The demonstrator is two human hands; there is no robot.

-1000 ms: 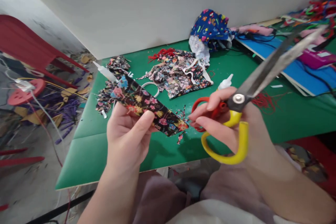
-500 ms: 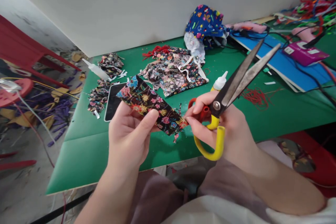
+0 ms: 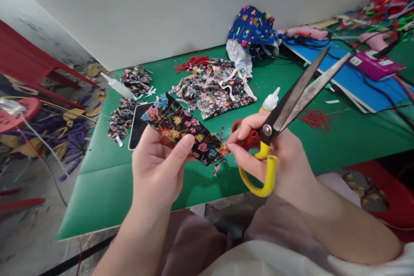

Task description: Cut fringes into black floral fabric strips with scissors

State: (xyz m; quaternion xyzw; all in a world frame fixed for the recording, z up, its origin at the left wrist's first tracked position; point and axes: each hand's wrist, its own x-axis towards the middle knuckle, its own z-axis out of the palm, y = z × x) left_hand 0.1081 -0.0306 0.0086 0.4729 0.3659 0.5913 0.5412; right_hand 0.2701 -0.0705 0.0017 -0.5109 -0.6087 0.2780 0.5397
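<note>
Left hand: the dark floral strip (image 3: 194,129) is grasped by the left hand (image 3: 158,164), with the thumb laid on its face and the other fingers bent behind it.
Right hand: the scissors (image 3: 267,130) are held in the right hand (image 3: 286,159), while the lower right corner of the strip is pinched between thumb and fingertip.
Floral strip: it is stretched between both hands, tilted, above the green table (image 3: 97,187); its upper left end is seen in front of the phone (image 3: 138,123).
Scissors: the blades are parted and are pointed up and to the right, away from the body; one handle is red, the other is yellow.
Small scraps: some floral bits (image 3: 217,168) are seen on the table, near the pinched corner.
Floral cloth: a crumpled piece with white edging (image 3: 220,90) is spread beyond the strip, with red threads (image 3: 197,63) at its far side.
Bottles: one white bottle (image 3: 119,87) is seen beside floral scraps at the left; another bottle (image 3: 271,100) is partly hidden behind the right hand.
Right side: a purple box (image 3: 377,65) is placed on blue folders (image 3: 371,90), and a tangle of red thread (image 3: 315,120) is seen nearer.
</note>
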